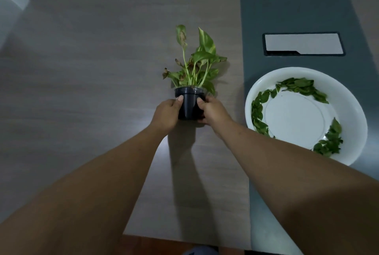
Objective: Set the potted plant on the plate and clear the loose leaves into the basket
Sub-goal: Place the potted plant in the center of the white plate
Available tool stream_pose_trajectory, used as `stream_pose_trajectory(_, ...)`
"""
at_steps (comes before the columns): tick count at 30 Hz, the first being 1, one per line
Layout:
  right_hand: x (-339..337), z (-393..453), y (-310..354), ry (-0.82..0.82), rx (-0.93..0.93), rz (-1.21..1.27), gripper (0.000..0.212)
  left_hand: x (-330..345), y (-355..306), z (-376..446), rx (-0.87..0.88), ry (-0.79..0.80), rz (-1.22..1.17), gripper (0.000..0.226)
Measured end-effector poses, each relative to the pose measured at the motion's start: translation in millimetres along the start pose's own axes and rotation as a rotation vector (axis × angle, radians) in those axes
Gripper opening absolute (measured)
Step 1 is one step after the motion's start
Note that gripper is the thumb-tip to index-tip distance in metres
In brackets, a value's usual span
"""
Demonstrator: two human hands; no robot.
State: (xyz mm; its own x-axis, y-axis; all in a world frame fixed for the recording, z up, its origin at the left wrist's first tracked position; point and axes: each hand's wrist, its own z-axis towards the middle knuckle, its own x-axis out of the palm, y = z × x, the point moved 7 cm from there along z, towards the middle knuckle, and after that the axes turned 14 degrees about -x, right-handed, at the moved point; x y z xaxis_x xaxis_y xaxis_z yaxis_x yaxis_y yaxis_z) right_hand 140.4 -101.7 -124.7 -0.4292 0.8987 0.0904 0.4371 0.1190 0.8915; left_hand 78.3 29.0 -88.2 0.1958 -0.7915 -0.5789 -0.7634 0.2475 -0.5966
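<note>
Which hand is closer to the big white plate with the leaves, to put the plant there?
The right hand. Both hands hold the small black plastic pot, but the round white plate sits on the right side; the left hand would cross over.

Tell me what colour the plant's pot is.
Black. The pot, held between both hands, shows best in the head view.

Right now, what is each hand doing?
Left hand: closed on the black plant pot.
Right hand: closed on the same pot.
</note>
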Motion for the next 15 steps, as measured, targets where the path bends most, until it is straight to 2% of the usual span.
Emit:
stream_pose_trajectory(6,-35.9,-9.0,30.7,-0.055,-0.126,0.019,0.037,9.9,-35.4,-15.3,0.049,0.088,-0.083,0.070)
stream_pose_trajectory(11,-97.6,-29.6,67.9,-0.107,-0.238,-0.017,0.034,44.4,-91.9,-44.2,0.087,0.241,-0.220,0.039)
stream_pose_trajectory(15,-153.1,-52.2,80.7,-0.141,-0.263,0.005,0.041,85.0,-129.2,-63.3,0.128,0.345,-0.234,0.031)
